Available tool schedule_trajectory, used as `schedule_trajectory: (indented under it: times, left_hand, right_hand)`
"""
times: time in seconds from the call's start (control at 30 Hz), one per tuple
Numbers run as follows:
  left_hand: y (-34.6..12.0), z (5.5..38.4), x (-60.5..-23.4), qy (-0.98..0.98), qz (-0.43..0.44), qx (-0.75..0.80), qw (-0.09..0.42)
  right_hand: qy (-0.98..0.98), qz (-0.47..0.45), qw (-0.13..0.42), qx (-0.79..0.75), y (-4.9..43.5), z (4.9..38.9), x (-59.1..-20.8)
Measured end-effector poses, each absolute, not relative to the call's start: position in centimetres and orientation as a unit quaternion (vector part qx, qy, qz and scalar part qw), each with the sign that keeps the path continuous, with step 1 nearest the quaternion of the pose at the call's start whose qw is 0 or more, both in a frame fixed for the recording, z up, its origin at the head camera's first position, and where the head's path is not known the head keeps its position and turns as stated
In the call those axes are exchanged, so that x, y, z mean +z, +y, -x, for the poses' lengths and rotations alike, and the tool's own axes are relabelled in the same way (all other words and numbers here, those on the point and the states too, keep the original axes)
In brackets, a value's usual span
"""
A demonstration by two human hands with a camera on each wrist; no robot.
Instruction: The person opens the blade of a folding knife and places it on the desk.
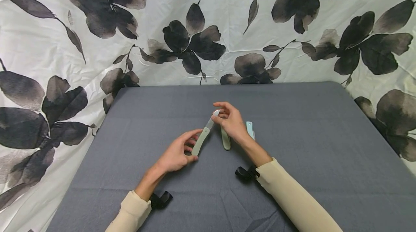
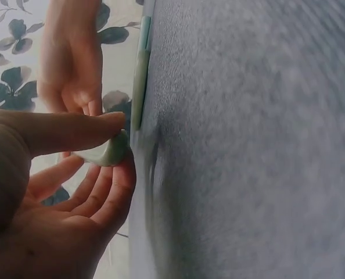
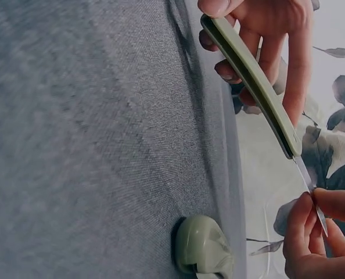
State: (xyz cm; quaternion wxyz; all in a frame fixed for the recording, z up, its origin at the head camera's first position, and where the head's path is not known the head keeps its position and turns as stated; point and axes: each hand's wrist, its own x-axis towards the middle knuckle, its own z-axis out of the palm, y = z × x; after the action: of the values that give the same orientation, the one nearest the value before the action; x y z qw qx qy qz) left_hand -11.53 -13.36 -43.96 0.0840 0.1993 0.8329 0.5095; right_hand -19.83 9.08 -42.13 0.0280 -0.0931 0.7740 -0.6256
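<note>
A folding knife with a pale green handle (image 1: 200, 141) is held up between both hands, its blade (image 1: 212, 120) swung out. My left hand (image 1: 177, 154) grips the handle near its butt end, thumb on one side and fingers on the other. With thumb and fingertips, my right hand (image 1: 232, 122) pinches the blade toward its tip. The right wrist view shows the handle's dark slot (image 3: 251, 87) and the fingertips on the blade. Beneath the right hand lies a second green-handled knife (image 1: 225, 141), partly hidden by it. Just right of that wrist is a light blue folding knife (image 1: 249, 129).
A grey cloth (image 1: 302, 134) covers the table, with some creases near the front. Behind and at the sides hangs a white curtain (image 1: 146, 73) with dark flowers. Black camera mounts (image 1: 161, 200) sit on both wrists.
</note>
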Motion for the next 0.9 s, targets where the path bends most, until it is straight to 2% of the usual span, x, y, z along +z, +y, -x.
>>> schedule_trajectory:
  times: [0.43,0.67,0.9]
  left_hand:
    - [-12.7,11.5,-44.5,0.833,-0.190,0.516,0.064]
    - [-12.2,11.5,-44.6,0.866,-0.190,0.461,0.040]
    - [-12.0,11.5,-44.6,0.887,-0.191,0.419,0.016]
  right_hand:
    - [0.702,0.066,0.026,-0.708,7.8,20.8,-42.7]
    - [0.720,0.046,0.038,-0.692,7.4,21.3,-43.2]
    - [0.756,0.076,0.059,-0.647,7.3,21.8,-43.1]
